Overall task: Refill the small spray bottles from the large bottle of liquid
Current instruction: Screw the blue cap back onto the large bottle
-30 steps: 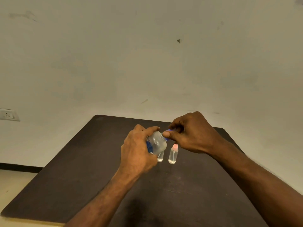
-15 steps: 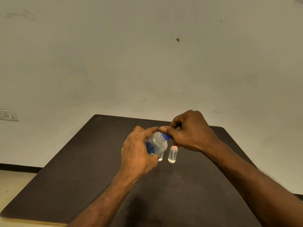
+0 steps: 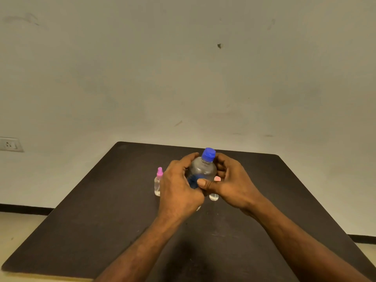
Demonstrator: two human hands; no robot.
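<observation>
gripping large bottle (image 3: 203, 171), left hand (image 3: 179, 190) and right hand (image 3: 232, 184)

A bare, plainly furnished room: a dark brown flat table (image 3: 101, 220) against a scuffed off-white painted wall (image 3: 183, 68), a white wall socket (image 3: 9, 144), black skirting (image 3: 24, 208)

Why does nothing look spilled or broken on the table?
Nothing stands out. Both hands, left and right, hold the large bottle upright with its blue cap on. The pink-topped spray bottle stands upright on the dark table.
</observation>
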